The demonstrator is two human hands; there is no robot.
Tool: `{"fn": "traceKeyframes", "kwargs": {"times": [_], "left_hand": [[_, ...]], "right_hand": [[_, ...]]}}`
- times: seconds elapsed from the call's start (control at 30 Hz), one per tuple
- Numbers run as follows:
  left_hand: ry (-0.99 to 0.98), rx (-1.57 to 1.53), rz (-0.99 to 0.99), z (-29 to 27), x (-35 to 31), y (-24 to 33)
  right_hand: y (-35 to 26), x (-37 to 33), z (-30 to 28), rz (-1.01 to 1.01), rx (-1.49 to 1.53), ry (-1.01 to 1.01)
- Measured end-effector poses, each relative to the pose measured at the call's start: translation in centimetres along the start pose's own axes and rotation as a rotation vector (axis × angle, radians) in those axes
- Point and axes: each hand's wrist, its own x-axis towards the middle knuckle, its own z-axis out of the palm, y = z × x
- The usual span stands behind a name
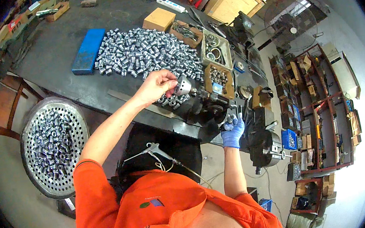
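My bare left hand [159, 88] is closed at the left face of a small machine's round metal chuck [183, 86], fingertips pinched together. Whatever lies between those fingertips is hidden. My right hand [233, 132], in a blue glove, is closed at the right end of the dark machine body [210, 109]. What it grips cannot be made out. Behind the chuck spreads a big pile of short, shiny metal sleeves [145, 51] on the dark table. Some more of these sleeves lie just below the chuck.
A perforated metal basket [79, 110] of similar sleeves stands at the left. A blue block [88, 52] borders the pile; a carton of small parts [232, 92] and a tray of rings [228, 50] sit beyond the machine. An air gun [153, 150] lies near my lap. Shelves and a fan [293, 29] stand right.
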Motion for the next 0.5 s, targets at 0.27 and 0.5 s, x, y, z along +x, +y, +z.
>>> {"fn": "traceKeyframes", "kwargs": {"times": [0.27, 0.5], "left_hand": [[-0.109, 0.029, -0.018, -0.7, 0.5, 0.6], [0.036, 0.276, 0.07, -0.6, 0.2, 0.8]], "right_hand": [[-2.1, -3.5, 2.0, -0.106, -0.042, -0.051], [-5.7, -1.0, 6.3, -0.291, -0.2, -0.206]]}}
